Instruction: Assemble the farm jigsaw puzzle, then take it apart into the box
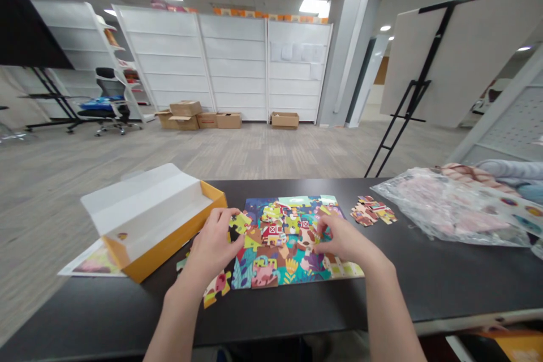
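Observation:
A colourful jigsaw puzzle (pixel 291 263) lies flat on the black table, with farm-picture pieces on its printed board. My left hand (pixel 216 240) is at the board's left edge, pinching a yellow-green puzzle piece (pixel 241 223) between fingers and thumb. On the right side of the board, my right hand (pixel 343 240) has its thumb and fingertips curled at the edge of a brown-and-white puzzle piece (pixel 307 237). Loose pieces (pixel 219 289) lie partly under my left forearm. Another small heap of puzzle pieces (pixel 370 210) rests to the right of the board.
An open yellow-and-white box (pixel 169 232) stands at the table's left, over a printed sheet (pixel 91 260). Clear plastic bags (pixel 453 209) with pink contents lie on the right. Beyond the table are cardboard boxes (pixel 182 116), white shelving (pixel 233 62) and an easel-like stand (pixel 407 107).

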### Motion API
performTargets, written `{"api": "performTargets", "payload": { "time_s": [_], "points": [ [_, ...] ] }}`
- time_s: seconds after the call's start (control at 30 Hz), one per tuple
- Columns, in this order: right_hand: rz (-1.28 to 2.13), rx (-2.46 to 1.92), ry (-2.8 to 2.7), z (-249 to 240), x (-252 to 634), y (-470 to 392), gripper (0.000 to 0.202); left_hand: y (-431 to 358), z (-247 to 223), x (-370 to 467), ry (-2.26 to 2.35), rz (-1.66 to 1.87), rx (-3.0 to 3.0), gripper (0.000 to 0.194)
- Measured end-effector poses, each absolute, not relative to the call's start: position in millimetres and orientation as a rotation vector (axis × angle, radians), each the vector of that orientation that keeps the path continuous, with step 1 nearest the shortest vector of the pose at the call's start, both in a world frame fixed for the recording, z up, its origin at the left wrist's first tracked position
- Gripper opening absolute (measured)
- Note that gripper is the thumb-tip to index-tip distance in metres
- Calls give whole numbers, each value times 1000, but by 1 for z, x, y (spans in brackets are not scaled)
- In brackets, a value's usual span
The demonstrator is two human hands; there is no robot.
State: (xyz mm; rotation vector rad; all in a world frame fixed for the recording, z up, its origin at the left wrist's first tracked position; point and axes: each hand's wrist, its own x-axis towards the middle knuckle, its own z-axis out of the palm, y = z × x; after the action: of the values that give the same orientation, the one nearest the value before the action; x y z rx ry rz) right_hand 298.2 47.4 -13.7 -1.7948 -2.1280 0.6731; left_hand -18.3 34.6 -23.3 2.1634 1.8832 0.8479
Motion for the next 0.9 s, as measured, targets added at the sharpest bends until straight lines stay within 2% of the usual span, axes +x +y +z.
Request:
{"api": "performTargets", "payload": {
  "time_s": [0.1,0.23,0.33,0.43,0.57,0.7,0.9],
  "points": [
    [780,-1644,-2081,-9,300,48,18,33,-24,-18,1905,798,2180,36],
    [985,-1408,-1853,-5,314,48,20,32,-22,-17,1982,628,2194,36],
    [818,-1439,-1661,-6,339,48,26,31,-20,-18,2060,504,2233,36],
    [696,-1554,-1641,-13,366,45,24,29,-19,-14,2016,545,2362,34],
    [807,-1608,-1684,-26,389,42,19,16,-17,20,1746,730,2538,27],
    [813,-1628,-1665,-33,396,44,15,-16,-20,81,1233,753,2685,23],
    [860,-1652,-1707,-40,403,47,17,-39,-30,142,915,510,2729,41]
  ]
}}
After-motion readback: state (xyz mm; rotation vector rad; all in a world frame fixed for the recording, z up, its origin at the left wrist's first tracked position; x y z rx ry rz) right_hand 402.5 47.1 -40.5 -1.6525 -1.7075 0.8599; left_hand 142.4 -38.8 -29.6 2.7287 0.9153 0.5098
